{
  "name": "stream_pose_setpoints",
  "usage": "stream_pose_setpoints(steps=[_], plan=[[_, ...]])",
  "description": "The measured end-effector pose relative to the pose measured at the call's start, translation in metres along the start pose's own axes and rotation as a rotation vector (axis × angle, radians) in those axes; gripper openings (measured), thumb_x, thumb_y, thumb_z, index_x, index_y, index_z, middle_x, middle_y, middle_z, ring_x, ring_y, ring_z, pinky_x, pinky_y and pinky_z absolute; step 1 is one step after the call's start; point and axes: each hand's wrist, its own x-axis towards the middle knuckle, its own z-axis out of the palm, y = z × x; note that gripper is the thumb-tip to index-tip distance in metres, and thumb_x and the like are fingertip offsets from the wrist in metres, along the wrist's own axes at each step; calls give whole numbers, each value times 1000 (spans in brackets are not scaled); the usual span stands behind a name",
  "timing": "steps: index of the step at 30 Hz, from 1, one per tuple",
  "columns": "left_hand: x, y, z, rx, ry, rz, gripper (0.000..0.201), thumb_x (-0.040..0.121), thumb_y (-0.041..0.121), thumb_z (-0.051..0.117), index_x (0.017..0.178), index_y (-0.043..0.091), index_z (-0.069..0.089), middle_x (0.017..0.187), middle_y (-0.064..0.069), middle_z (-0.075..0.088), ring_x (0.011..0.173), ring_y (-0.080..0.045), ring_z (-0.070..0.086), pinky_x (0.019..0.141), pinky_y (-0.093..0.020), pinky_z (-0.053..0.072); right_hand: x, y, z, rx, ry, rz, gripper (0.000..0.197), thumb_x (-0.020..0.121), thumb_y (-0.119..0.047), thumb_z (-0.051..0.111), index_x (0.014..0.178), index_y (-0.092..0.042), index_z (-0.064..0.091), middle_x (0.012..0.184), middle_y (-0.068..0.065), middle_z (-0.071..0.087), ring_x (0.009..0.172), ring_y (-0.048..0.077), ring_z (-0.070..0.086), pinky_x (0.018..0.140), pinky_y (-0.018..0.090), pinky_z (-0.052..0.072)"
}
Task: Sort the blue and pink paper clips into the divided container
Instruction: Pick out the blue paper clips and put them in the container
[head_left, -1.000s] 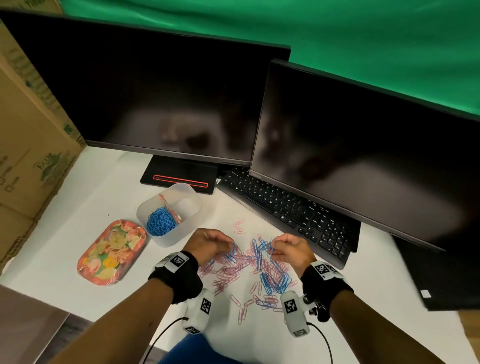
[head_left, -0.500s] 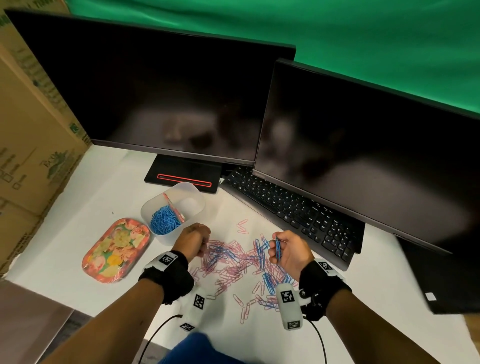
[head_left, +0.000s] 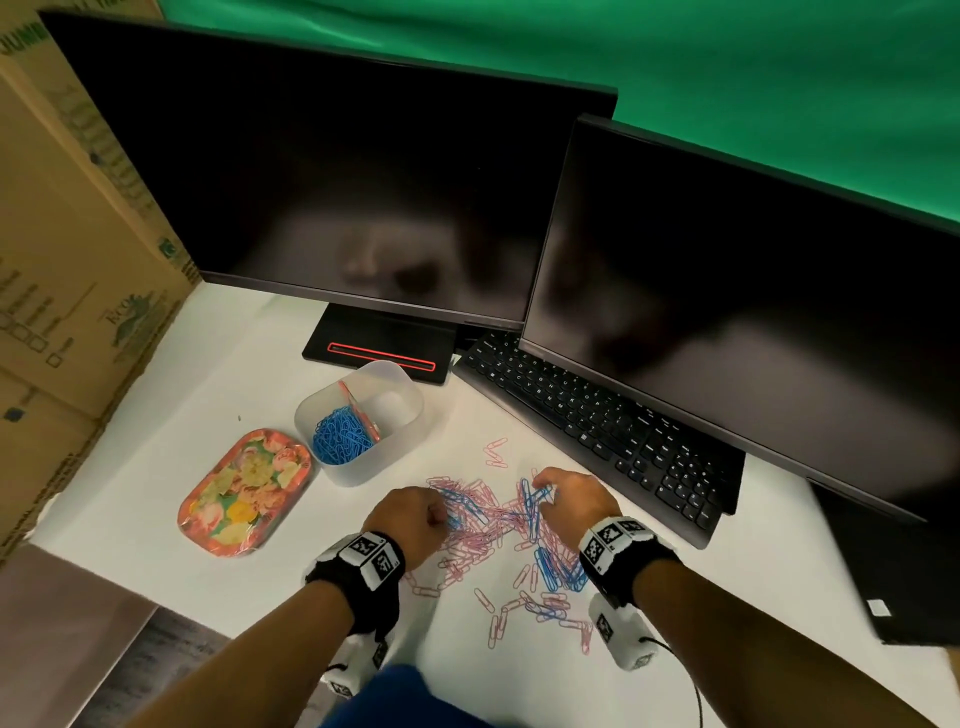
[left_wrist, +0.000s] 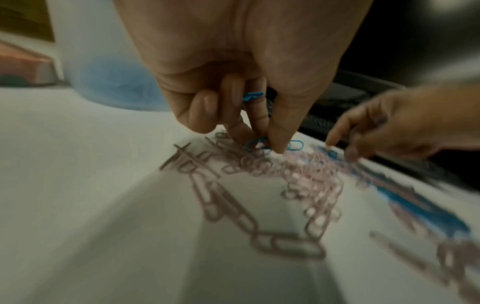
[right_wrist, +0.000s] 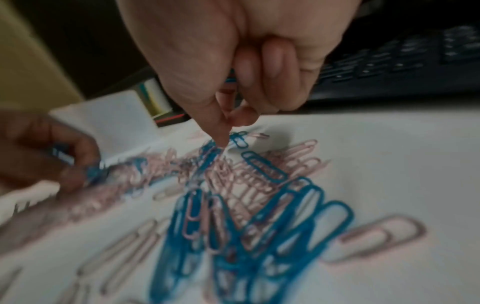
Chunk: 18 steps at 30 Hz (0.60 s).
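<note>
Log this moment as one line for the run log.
left hand: pinching blue clip, more tucked in fingers | right hand: holding blue clips, picking from pile | container: blue section filled, other section looks empty

Right hand (right_wrist: 233, 61) curled, thumb and fingertip down on a blue clip at the far edge of the mixed blue and pink paper clips (right_wrist: 246, 205); blue clips tucked in palm. Left hand (right_wrist: 44, 152) blurred, holding blue clips. Keyboard (right_wrist: 402, 57) behind.

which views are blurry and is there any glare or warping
Head view: fairly sharp, wide-angle bend in the monitors, faint reflections on their dark screens. Left wrist view: dim, paper clips smeared. Right wrist view: dim too, near blue clips soft, the other hand motion-blurred.
</note>
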Motion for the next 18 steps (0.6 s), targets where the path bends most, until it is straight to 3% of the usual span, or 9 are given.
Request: stream_pose_setpoints(steps=[2,4,8,10,12,15,18], plan=[[0,0,-5,-103,22,-22,12,78,23,66,68,28,63,74,9,66,74,-11,61,70,-16,44,3,-3,2,-123,-4,-98,25,91,-26,56,113,-36,61,116,-2,62,100,21,62,79,27,48],[1,-1,-7,-229,50,-45,7,79,19,70,74,24,72,75,6,69,73,-10,62,72,-14,44,6,-5,2,-171,2,-114,19,93,-27,51,107,-33,63,116,-1,59,98,21,61,78,27,46],[0,1,-14,-622,21,-108,20,80,-1,66,75,18,73,71,3,74,75,-11,67,87,-24,50,7,-1,2,-71,43,-85,14,91,-29,55,91,-29,70,107,-1,58,91,20,62,73,25,48],[-1,5,-20,-763,-14,-158,18,81,-3,63,84,13,71,73,-3,74,63,-11,61,71,-24,49,6,3,2,158,74,-62,14,90,-26,60,88,-24,73,99,-1,64,87,18,63,71,22,47],[-1,7,-24,-871,-63,-217,17,80,-2,61,91,10,68,77,-10,72,48,-12,43,51,-21,37,7,6,1,455,47,-20,11,88,-21,64,85,-16,74,89,2,70,78,17,62,67,21,44],[0,9,-23,-1065,-93,-256,20,83,-5,50,93,5,63,75,-16,70,49,-15,34,49,-23,27,7,7,2,936,-69,105,12,90,-11,62,84,-14,71,70,7,63,51,12,43,46,21,32],[-1,13,-21,-1113,-102,-253,25,86,-7,43,92,6,63,68,-16,66,48,-16,37,47,-22,27,5,5,3,1275,-157,175,17,91,2,53,92,-6,69,64,7,51,48,13,37,41,20,24]])
